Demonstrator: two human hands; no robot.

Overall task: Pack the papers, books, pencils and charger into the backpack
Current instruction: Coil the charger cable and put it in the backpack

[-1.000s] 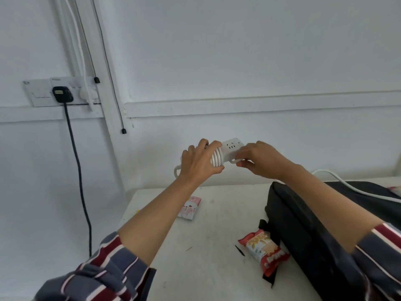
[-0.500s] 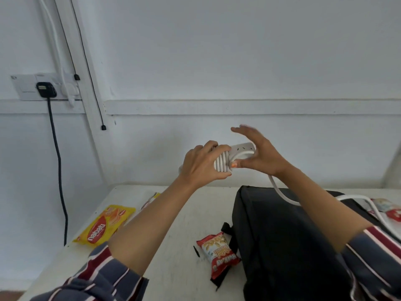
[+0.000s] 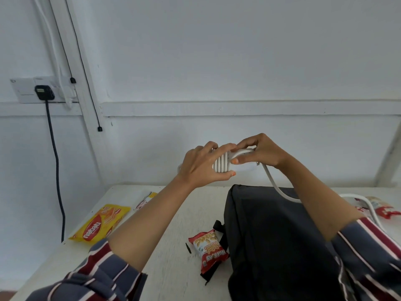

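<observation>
I hold a white charger strip [image 3: 243,167] in the air above the table, with several turns of its white cable [image 3: 280,190] wound round one end. My left hand [image 3: 204,166] grips the wound end. My right hand [image 3: 258,152] pinches the cable against the strip's other end. The loose cable drops behind my right forearm and trails across the table to the right. The black backpack [image 3: 271,235] lies flat on the white table [image 3: 169,268] under my right arm.
A yellow wafer packet [image 3: 99,222] lies at the table's left edge and a red snack packet [image 3: 208,248] rests beside the backpack. Another snack packet [image 3: 382,208] lies far right. A wall socket [image 3: 43,92] holds a black plug whose cord hangs down on the left.
My right hand has brought the cable over the strip again and now presses it down; another turn lies on the coil. My head has tilted, showing more of the table.
</observation>
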